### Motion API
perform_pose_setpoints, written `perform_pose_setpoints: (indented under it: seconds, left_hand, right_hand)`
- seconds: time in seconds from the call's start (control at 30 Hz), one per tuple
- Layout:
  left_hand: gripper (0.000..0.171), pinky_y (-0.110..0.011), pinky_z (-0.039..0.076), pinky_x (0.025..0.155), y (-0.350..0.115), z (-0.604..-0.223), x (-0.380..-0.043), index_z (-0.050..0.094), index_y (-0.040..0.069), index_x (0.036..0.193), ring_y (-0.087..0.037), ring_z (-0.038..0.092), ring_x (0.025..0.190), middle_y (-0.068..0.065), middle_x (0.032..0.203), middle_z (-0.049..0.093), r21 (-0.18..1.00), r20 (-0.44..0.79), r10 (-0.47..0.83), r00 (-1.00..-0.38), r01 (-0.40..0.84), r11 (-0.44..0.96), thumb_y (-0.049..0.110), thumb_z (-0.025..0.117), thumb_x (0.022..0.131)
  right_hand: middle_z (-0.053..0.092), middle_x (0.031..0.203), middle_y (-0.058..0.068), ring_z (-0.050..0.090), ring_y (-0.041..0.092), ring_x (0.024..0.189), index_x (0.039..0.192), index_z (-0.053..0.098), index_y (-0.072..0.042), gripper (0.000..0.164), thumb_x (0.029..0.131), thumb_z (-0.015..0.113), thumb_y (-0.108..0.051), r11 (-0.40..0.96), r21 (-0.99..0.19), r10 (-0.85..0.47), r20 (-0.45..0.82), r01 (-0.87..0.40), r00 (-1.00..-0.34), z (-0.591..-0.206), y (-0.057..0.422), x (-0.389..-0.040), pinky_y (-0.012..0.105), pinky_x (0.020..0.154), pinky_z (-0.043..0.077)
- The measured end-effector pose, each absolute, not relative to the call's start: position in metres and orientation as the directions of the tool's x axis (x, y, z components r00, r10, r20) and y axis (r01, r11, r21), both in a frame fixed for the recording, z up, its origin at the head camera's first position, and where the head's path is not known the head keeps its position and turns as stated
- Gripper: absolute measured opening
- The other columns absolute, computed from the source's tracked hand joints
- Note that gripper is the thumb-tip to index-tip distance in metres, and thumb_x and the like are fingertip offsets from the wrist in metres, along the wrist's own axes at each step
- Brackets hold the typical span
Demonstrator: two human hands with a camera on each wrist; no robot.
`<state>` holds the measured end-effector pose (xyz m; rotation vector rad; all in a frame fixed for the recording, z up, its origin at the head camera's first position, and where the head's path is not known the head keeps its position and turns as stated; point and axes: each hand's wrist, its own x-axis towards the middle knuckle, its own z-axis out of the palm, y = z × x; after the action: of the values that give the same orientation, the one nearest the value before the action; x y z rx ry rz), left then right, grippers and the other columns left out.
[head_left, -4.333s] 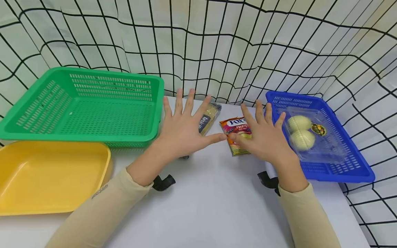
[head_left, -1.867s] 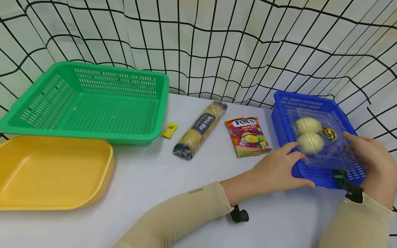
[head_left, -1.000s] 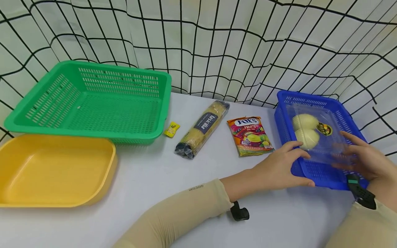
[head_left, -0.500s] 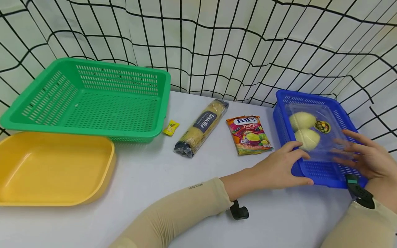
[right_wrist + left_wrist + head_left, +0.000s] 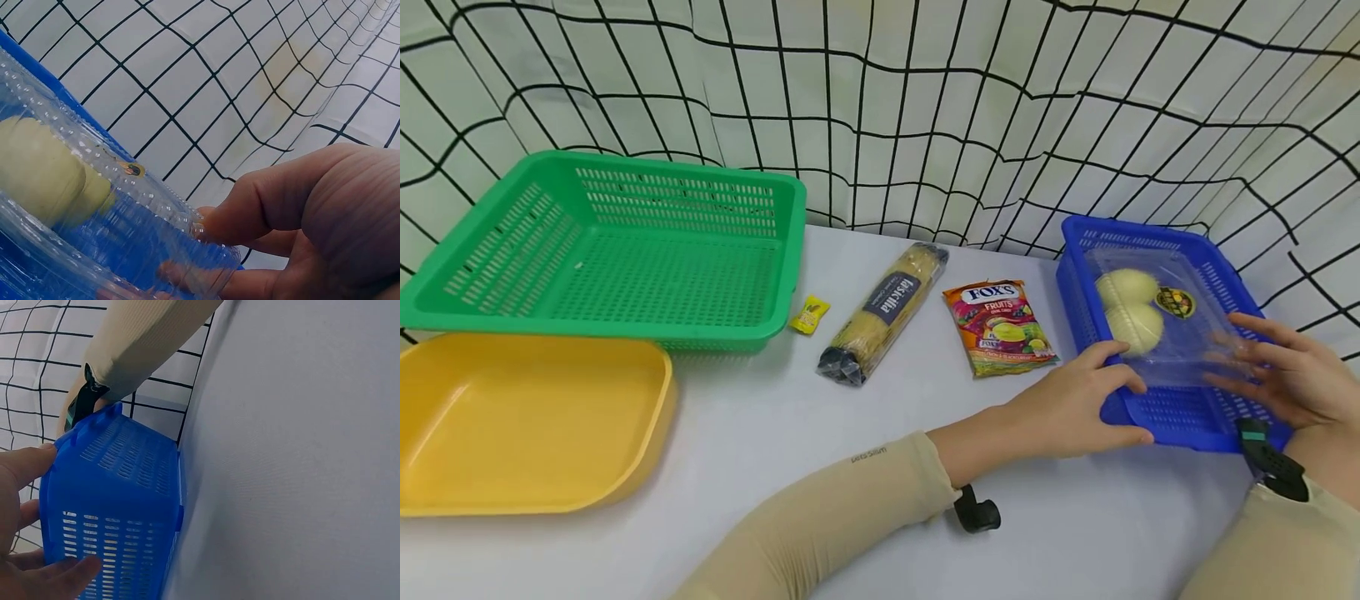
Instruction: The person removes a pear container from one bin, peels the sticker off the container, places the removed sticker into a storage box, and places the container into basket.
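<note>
A clear plastic clamshell box [image 5: 1187, 337] with two pale yellow, rounded pieces [image 5: 1133, 327] and a dark round sticker lies in the blue basket [image 5: 1180, 433]. My right hand [image 5: 1300, 383] pinches the box's right end. In the right wrist view the thumb lies on the box's edge [image 5: 169, 203], with other fingers showing through the plastic. My left hand [image 5: 1067, 404] grips the basket's near left corner. In the left wrist view its thumb is at the rim and its fingers lie against the slotted wall [image 5: 109, 544].
Left of the basket lie a Fox's candy bag [image 5: 1000, 329], a pasta pack [image 5: 887, 312] and a small yellow wrapped candy [image 5: 809, 315]. A green basket [image 5: 677, 325] and a yellow tub [image 5: 535, 425] stand at the left. Black wire mesh [image 5: 865, 133] borders the table.
Both hands have moved from spread above the table to the blue basket and its box. Since the middle frames, the clamshell box has shifted slightly left and back inside the basket.
</note>
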<state>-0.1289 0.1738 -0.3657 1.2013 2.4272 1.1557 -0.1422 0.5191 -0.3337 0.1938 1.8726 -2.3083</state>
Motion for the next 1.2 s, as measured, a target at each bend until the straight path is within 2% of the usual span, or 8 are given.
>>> perform_pose_setpoints:
  seconds: [0.2,0.4,0.6,0.77,0.97,1.2]
  left_hand:
    - [0.052,-0.02,0.041,0.117,0.173,-0.368,-0.129,0.067,0.028,0.142,-0.009,0.037,0.157,0.005,0.178,0.024,0.71,0.179,0.743,-0.645,0.607,0.356,0.057,0.076,0.1]
    - [0.052,-0.02,0.041,0.118,0.174,-0.368,-0.13,0.067,0.029,0.143,-0.009,0.036,0.157,0.005,0.178,0.022,0.704,0.172,0.756,-0.632,0.615,0.354,0.057,0.076,0.1]
    - [0.052,-0.018,0.04,0.116,0.174,-0.367,-0.132,0.068,0.031,0.143,-0.006,0.036,0.156,0.011,0.177,0.023,0.702,0.17,0.756,-0.632,0.616,0.358,0.058,0.076,0.1]
    - [0.048,-0.02,0.042,0.116,0.169,-0.363,-0.134,0.067,0.032,0.143,-0.004,0.037,0.155,0.014,0.175,0.028,0.712,0.172,0.732,-0.659,0.597,0.37,0.059,0.071,0.103]
    - [0.054,-0.025,0.043,0.118,0.162,-0.355,-0.141,0.06,0.03,0.153,-0.004,0.037,0.156,0.013,0.173,0.034,0.742,0.193,0.679,-0.708,0.558,0.371,0.058,0.064,0.107]
    - [0.057,-0.027,0.043,0.119,0.152,-0.351,-0.152,0.059,0.025,0.154,-0.007,0.042,0.153,0.008,0.17,0.041,0.769,0.238,0.629,-0.74,0.539,0.344,0.057,0.064,0.108]
  right_hand:
    - [0.078,0.112,0.003,0.08,0.025,0.095,0.127,0.071,-0.016,0.043,0.112,0.041,0.011,-0.245,-0.948,-0.006,-0.209,0.204,-0.978,-0.33,0.514,-0.142,0.044,0.07,0.069]
    - [0.079,0.106,0.006,0.081,0.026,0.089,0.126,0.071,-0.017,0.041,0.111,0.045,0.01,-0.269,-0.944,0.05,-0.212,0.191,-0.976,-0.326,0.512,-0.141,0.043,0.068,0.069]
    - [0.079,0.107,0.004,0.081,0.025,0.086,0.128,0.073,-0.015,0.041,0.11,0.047,0.012,-0.298,-0.949,0.114,-0.142,0.103,-0.983,-0.325,0.512,-0.139,0.042,0.063,0.068]
    - [0.08,0.109,0.003,0.081,0.024,0.087,0.13,0.075,-0.013,0.043,0.109,0.047,0.013,-0.285,-0.957,0.134,-0.092,0.051,-0.987,-0.32,0.51,-0.136,0.04,0.062,0.068]
    - [0.08,0.114,0.001,0.08,0.02,0.092,0.131,0.076,-0.011,0.047,0.109,0.043,0.013,-0.246,-0.969,0.087,0.003,-0.024,-0.996,-0.31,0.514,-0.134,0.035,0.065,0.067]
    - [0.079,0.111,-0.001,0.08,0.017,0.087,0.135,0.072,-0.015,0.041,0.11,0.049,0.008,-0.206,-0.977,0.165,0.014,-0.048,-0.986,-0.301,0.51,-0.133,0.035,0.061,0.067]
